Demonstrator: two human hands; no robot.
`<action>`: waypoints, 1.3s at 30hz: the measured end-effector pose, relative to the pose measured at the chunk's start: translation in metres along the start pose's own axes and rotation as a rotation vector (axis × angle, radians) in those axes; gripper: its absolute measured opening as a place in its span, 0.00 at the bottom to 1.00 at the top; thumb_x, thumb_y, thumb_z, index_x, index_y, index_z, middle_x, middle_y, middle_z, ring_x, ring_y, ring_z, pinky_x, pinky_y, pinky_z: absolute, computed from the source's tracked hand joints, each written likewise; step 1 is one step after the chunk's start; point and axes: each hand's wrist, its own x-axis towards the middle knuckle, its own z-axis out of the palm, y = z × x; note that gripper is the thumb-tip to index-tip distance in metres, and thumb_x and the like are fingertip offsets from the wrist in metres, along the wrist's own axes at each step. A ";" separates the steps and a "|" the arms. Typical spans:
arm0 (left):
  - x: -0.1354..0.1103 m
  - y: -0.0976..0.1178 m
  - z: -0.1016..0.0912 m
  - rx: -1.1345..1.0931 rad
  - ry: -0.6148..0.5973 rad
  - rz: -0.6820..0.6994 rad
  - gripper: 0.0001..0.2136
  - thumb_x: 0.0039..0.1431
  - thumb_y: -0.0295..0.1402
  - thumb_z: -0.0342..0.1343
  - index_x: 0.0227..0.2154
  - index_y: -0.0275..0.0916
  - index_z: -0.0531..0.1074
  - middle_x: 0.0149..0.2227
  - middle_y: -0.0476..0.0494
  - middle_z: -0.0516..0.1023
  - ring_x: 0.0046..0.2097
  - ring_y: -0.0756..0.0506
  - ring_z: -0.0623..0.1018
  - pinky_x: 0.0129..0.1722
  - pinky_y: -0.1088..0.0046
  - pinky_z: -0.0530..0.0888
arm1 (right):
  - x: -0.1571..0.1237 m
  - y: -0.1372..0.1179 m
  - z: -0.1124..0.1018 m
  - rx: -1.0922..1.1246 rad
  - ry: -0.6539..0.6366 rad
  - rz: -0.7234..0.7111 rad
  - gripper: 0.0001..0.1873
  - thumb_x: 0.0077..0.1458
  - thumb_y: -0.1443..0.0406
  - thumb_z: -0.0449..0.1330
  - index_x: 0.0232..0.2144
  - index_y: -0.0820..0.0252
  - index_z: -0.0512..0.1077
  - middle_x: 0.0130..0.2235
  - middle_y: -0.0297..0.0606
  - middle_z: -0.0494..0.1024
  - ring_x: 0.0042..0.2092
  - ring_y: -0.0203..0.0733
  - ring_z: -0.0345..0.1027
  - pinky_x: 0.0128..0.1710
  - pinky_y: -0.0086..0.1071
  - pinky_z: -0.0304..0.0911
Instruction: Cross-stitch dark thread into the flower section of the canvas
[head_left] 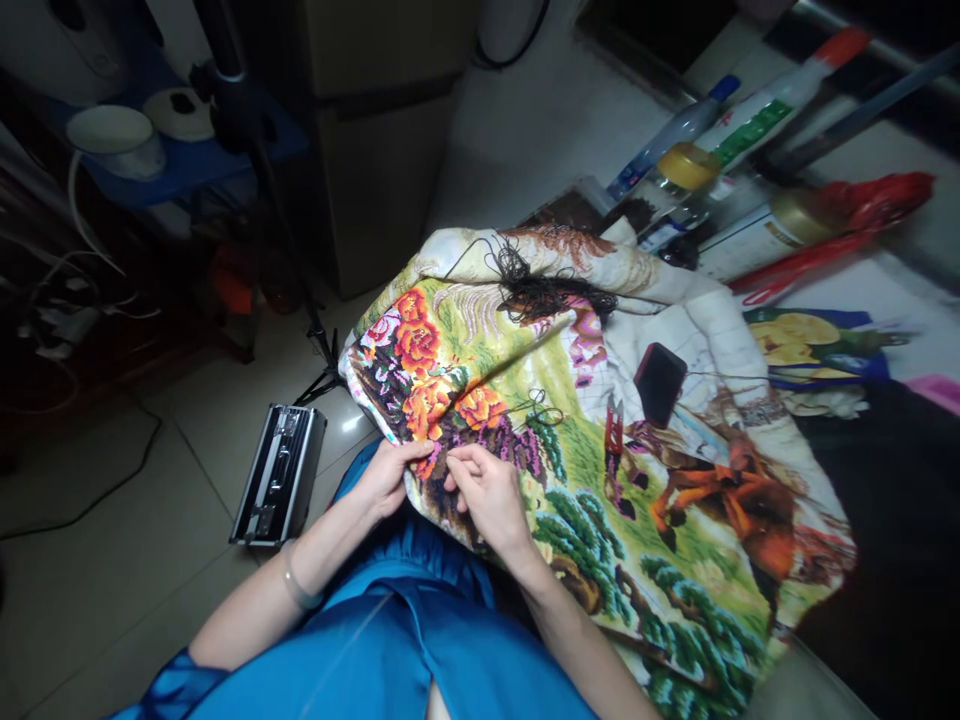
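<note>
1 wide patterned cloth (577, 440) spreads from the edge of our lap outward to the right, its far side bunched into a thick roll. We judge it soft and easy to bend, light at any corner but weighty and dragging as a whole; the stitched flowers look denser, so probably a little stiffer, and loose threads could snag. The near left edge seems the best place for us to take hold, with the thumb above and fingers below.

Our left hand (395, 472) is clamped on that edge just so. Our right hand (484, 490) is just beside it over the flowers, thumb and fingertips together; we cannot tell whether they pinch anything thin.

Near them, 1 loop of dark thread (546, 408) lies on the cloth, and a tangled bundle of yarn (536, 285) sits by the roll. Farther right, red snips (614, 430) and a phone (660, 384) rest on top; they could slide if we tug. Bottles (772, 100) crowd the far right, while a black case (280, 475) and a stand (319, 345) limit our room at left.
</note>
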 end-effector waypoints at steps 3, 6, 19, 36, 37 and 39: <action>0.001 -0.001 -0.001 -0.009 -0.006 0.008 0.12 0.32 0.22 0.68 0.26 0.33 0.77 0.26 0.40 0.82 0.35 0.38 0.82 0.47 0.59 0.75 | 0.000 0.000 0.002 -0.022 0.024 -0.006 0.12 0.56 0.59 0.53 0.27 0.59 0.71 0.18 0.32 0.73 0.13 0.31 0.58 0.13 0.23 0.53; 0.002 -0.002 -0.001 -0.010 -0.011 0.004 0.11 0.32 0.22 0.68 0.24 0.33 0.77 0.25 0.40 0.81 0.34 0.39 0.81 0.47 0.59 0.75 | 0.001 0.000 0.003 -0.047 0.035 -0.023 0.12 0.56 0.59 0.53 0.28 0.59 0.72 0.17 0.32 0.73 0.13 0.32 0.58 0.13 0.24 0.53; 0.003 -0.003 -0.002 0.000 -0.008 0.013 0.13 0.32 0.23 0.69 0.26 0.34 0.77 0.26 0.41 0.82 0.38 0.38 0.81 0.47 0.59 0.75 | 0.001 -0.003 0.007 -0.121 0.055 -0.018 0.11 0.54 0.62 0.52 0.25 0.59 0.71 0.15 0.31 0.71 0.13 0.32 0.59 0.14 0.24 0.54; 0.005 0.000 0.007 0.093 0.148 0.073 0.15 0.26 0.28 0.73 0.21 0.32 0.75 0.19 0.47 0.77 0.20 0.50 0.73 0.22 0.74 0.71 | 0.000 0.001 0.042 0.509 0.198 0.368 0.16 0.39 0.55 0.64 0.24 0.62 0.72 0.16 0.31 0.70 0.16 0.32 0.62 0.14 0.23 0.58; 0.005 0.001 0.007 0.106 0.152 0.074 0.14 0.26 0.28 0.72 0.19 0.32 0.74 0.17 0.48 0.75 0.19 0.51 0.71 0.20 0.75 0.69 | 0.001 0.000 0.043 0.550 0.214 0.391 0.15 0.38 0.56 0.65 0.24 0.63 0.72 0.16 0.31 0.70 0.16 0.32 0.62 0.15 0.23 0.59; 0.006 0.001 0.007 0.125 0.160 0.062 0.13 0.27 0.27 0.72 0.17 0.33 0.72 0.14 0.51 0.71 0.16 0.53 0.67 0.17 0.77 0.65 | 0.001 -0.002 0.046 0.620 0.254 0.425 0.15 0.36 0.56 0.66 0.22 0.63 0.72 0.16 0.32 0.71 0.17 0.32 0.63 0.16 0.23 0.60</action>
